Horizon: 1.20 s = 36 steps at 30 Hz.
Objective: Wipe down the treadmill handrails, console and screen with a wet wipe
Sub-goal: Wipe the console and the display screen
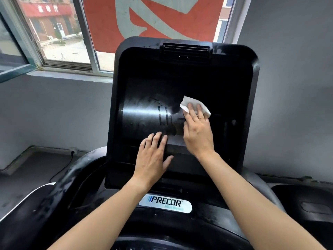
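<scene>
A black treadmill console (252, 73) fills the middle of the view, its dark glossy screen (140, 112) showing wet streaks. My right hand (197, 129) presses a white wet wipe (191, 101) flat against the screen's centre with straight fingers. My left hand (153, 156) rests flat on the lower edge of the screen, fingers spread. Below the console sits a silver brand plate (167, 203). A dusty dark handrail (66, 177) curves down at the left.
A window (59, 33) with a sill is behind the console at the upper left, a red banner (153, 20) beyond the glass. Grey walls flank the machine. A black cable (63, 168) runs from a floor socket at the left. Another machine's dark console (306, 204) sits at the right.
</scene>
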Tool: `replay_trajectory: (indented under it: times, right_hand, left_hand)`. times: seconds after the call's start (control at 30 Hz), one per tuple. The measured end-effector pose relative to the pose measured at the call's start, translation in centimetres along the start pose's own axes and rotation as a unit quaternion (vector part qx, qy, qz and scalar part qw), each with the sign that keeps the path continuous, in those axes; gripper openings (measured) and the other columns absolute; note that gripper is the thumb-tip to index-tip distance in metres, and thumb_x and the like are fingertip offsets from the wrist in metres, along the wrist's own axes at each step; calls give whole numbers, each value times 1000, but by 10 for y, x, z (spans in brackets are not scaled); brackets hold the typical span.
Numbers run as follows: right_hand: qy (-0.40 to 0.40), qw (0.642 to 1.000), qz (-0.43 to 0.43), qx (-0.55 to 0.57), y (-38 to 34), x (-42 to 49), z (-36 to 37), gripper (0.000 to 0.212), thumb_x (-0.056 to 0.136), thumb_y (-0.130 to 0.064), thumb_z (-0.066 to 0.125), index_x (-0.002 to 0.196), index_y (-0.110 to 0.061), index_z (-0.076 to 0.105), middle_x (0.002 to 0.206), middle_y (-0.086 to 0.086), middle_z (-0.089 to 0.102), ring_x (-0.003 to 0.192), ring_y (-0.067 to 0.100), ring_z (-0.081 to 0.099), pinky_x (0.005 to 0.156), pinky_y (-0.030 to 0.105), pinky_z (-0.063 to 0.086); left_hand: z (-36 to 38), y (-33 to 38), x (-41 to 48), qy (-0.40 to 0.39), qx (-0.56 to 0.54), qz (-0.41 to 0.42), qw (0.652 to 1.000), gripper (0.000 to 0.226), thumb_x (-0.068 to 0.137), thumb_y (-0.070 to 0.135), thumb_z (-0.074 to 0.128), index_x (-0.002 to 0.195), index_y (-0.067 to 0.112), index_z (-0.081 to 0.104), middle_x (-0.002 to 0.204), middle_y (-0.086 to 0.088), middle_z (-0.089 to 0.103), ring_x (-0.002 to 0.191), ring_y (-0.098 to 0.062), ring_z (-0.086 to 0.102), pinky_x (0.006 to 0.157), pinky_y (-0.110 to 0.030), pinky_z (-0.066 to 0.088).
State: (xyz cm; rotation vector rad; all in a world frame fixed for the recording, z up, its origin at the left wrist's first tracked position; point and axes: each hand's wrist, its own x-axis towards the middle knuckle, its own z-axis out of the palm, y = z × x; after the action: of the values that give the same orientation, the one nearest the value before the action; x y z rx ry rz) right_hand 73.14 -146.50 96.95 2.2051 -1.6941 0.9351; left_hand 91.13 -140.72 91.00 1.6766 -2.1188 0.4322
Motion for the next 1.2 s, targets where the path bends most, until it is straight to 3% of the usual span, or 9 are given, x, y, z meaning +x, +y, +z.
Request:
replay_trajectory:
  times: [0.2,0.27,0.43,0.6,0.7,0.83,0.97,1.07,1.2]
  right_hand:
    - [-85,981,-167,-53,-14,-32,28,50,102,-19,46,152,-12,47,168,0,26,159,20,7,128,47,14]
    - [-68,983,-158,-60,-8,-20,22,48,103,-18,46,151,-13,49,167,0,29,158,20,10,128,46,13]
    - [-30,999,-16,-7,-24,5,12,50,106,-23,38,155,-14,41,168,1,26,159,24,9,128,49,13]
    - [-130,976,-163,-71,-51,-19,31,54,104,-30,32,152,-12,47,168,1,25,158,23,8,128,46,9]
    - [-138,963,-209,-102,-58,12,27,56,104,-33,25,151,-14,49,166,2,30,157,25,15,127,48,15]
    - [-121,982,-120,-77,-77,70,21,52,108,-28,32,159,-20,35,170,-1,20,159,21,4,128,47,9]
    - [-114,990,-74,-46,-98,70,33,55,109,-30,33,163,-20,25,171,-3,16,159,21,-1,129,46,2]
    - [-138,982,-113,-67,-97,36,40,55,109,-30,31,162,-17,27,171,-2,15,159,20,-2,129,45,1]
    - [-190,956,-190,-114,-88,11,41,62,105,-37,15,157,-15,38,170,-2,18,158,19,-1,129,45,4]
  left_hand:
    - [0,-9,-16,-27,15,-67,997,84,91,67,57,156,17,40,158,-10,39,146,-30,35,118,-46,34]
    - [-1,-15,-21,-37,18,-73,996,85,92,68,54,158,18,36,159,-9,37,147,-30,34,118,-47,34]
    - [-2,-23,-25,-52,21,-71,996,84,95,69,49,160,18,32,162,-9,35,149,-29,32,118,-47,33]
    - [-3,-29,-23,-53,17,-62,997,87,92,72,51,158,17,35,161,-9,37,148,-28,34,120,-47,30]
    - [-2,-36,-23,-50,9,-52,997,87,92,72,52,157,16,36,161,-9,37,148,-26,34,121,-47,27]
    - [3,-43,-23,-54,-10,-42,998,89,92,70,53,160,17,31,163,-7,34,149,-26,33,123,-47,25]
    - [8,-46,-22,-55,-28,-36,997,89,91,69,56,160,17,31,164,-8,33,149,-26,34,123,-47,26]
    - [8,-48,-21,-56,-38,-32,997,89,91,69,57,158,16,34,163,-9,36,149,-27,35,122,-47,27]
    - [7,-47,-22,-54,-43,-34,997,84,91,67,58,154,14,40,160,-9,41,148,-27,37,122,-47,28]
